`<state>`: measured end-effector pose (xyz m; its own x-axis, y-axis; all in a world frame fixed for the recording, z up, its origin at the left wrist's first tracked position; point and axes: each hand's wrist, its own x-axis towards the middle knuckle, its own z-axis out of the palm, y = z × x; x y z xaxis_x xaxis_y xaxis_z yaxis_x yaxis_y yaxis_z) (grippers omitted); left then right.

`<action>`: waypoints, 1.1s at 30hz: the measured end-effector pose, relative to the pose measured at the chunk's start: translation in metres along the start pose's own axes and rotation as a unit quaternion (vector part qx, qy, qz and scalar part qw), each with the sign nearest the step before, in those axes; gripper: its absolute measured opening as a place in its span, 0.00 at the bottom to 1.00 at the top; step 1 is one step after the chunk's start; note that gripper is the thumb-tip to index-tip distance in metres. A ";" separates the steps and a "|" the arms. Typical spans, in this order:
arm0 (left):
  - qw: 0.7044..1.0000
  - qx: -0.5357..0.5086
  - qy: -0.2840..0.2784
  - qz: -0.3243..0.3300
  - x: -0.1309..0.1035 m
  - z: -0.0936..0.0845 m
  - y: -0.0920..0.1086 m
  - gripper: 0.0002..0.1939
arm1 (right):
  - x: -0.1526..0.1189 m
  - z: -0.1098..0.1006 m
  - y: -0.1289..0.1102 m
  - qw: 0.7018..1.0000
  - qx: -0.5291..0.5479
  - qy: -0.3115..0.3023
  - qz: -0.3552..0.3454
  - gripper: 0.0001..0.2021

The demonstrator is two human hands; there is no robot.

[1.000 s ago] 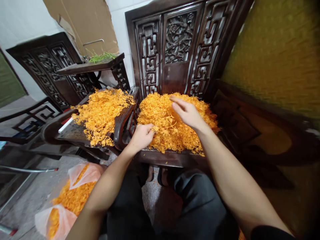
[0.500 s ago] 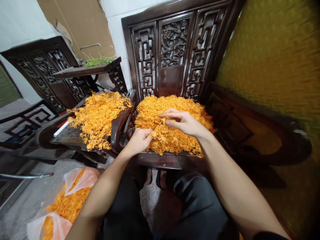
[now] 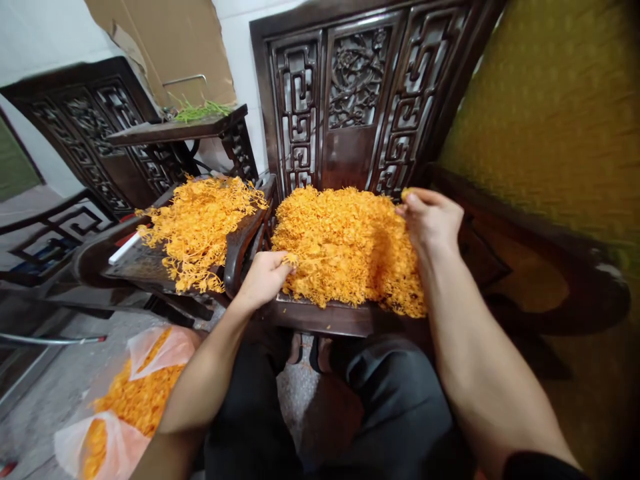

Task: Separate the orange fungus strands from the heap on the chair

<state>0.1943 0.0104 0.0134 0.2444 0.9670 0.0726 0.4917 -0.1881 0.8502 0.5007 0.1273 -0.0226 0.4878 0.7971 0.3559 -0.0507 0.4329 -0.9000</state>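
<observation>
Orange strands (image 3: 330, 233) touch the pinching left hand (image 3: 264, 277); right hand (image 3: 434, 219), raised, pinches a scrap (image 3: 405, 194).

The small yellow-orange piece (image 3: 405, 194) at the fingertips of the right hand (image 3: 431, 217) is too tiny to make out, and the other fingers are partly turned out of view. What the left hand (image 3: 266, 277) pinches merges with the heap of orange stringy pieces (image 3: 330, 240), which covers most of the dark wooden seat (image 3: 325, 319). The pinkish translucent plastic bag (image 3: 117, 443) is partly behind the left forearm and cut off below. The top edge crops the brown cardboard sheet (image 3: 175, 40); the olive-yellow textured surface (image 3: 560, 100) is blurred.
</observation>
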 end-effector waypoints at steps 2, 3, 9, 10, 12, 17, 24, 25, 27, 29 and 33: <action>1.000 0.007 0.020 0.004 0.002 -0.002 -0.005 0.13 | 0.000 -0.003 0.010 0.998 -0.056 -0.037 -0.008 0.15; 1.000 0.010 0.021 0.012 0.004 -0.002 -0.007 0.13 | -0.003 -0.001 0.014 0.992 -0.105 -0.068 -0.026 0.15; 0.999 -0.027 0.004 0.020 0.013 0.005 -0.011 0.12 | -0.027 0.032 -0.005 0.902 -0.303 -0.216 -0.219 0.14; 0.999 -0.032 -0.008 0.017 0.013 0.006 -0.011 0.12 | -0.030 0.036 -0.010 0.896 -0.304 -0.223 -0.235 0.15; 0.999 -0.038 -0.031 0.012 0.013 0.006 -0.011 0.14 | -0.033 0.041 -0.018 0.896 -0.299 -0.213 -0.250 0.13; 0.997 -0.059 -0.052 -0.018 0.016 0.009 -0.015 0.13 | -0.033 0.050 -0.006 0.882 -0.340 -0.250 -0.211 0.15; 0.986 -0.127 -0.100 -0.043 0.022 0.011 -0.023 0.14 | -0.036 0.048 -0.009 0.843 -0.389 -0.246 -0.279 0.21; 0.985 -0.131 -0.102 -0.042 0.022 0.011 -0.024 0.14 | -0.035 0.047 -0.009 0.846 -0.395 -0.222 -0.282 0.18; 0.985 -0.133 -0.104 -0.042 0.021 0.011 -0.024 0.14 | -0.032 0.046 -0.007 0.844 -0.417 -0.200 -0.269 0.14; 0.984 -0.134 -0.105 -0.045 0.020 0.012 -0.024 0.14 | -0.032 0.046 -0.005 0.842 -0.431 -0.213 -0.245 0.12; 0.983 -0.134 -0.110 -0.056 0.018 0.011 -0.021 0.13 | -0.045 0.043 -0.027 0.849 -0.329 -0.321 -0.261 0.19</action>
<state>0.1976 0.0302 -0.0084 0.3912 0.9125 -0.1198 0.2950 -0.0010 0.9555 0.4424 0.0982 -0.0037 -0.2927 0.7253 0.6231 0.6278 0.6373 -0.4469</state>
